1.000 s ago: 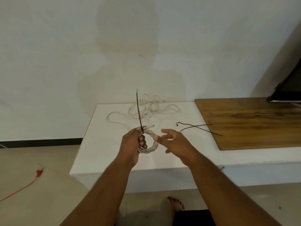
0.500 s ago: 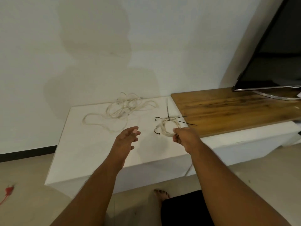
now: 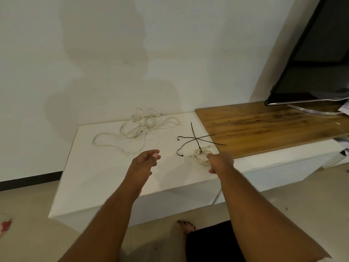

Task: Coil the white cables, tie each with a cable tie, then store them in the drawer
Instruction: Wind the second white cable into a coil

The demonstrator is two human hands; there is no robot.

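Note:
A small coil of white cable, bound by a black cable tie whose long tail sticks up, lies on the white cabinet top. My right hand holds the coil at its right edge, fingers curled and partly hidden. My left hand hovers open over the cabinet, left of the coil, holding nothing. A tangle of loose white cables lies at the back of the cabinet. Two loose black cable ties lie crossed just behind the coil.
A wooden top adjoins the cabinet on the right and carries a TV on a metal stand. The white wall is close behind. A red cable lies on the floor at the left, and a bare foot stands below the cabinet front.
The tied coil passed from my left hand to my right and moved right and down onto the cabinet beside the loose ties. My left hand let go and opened.

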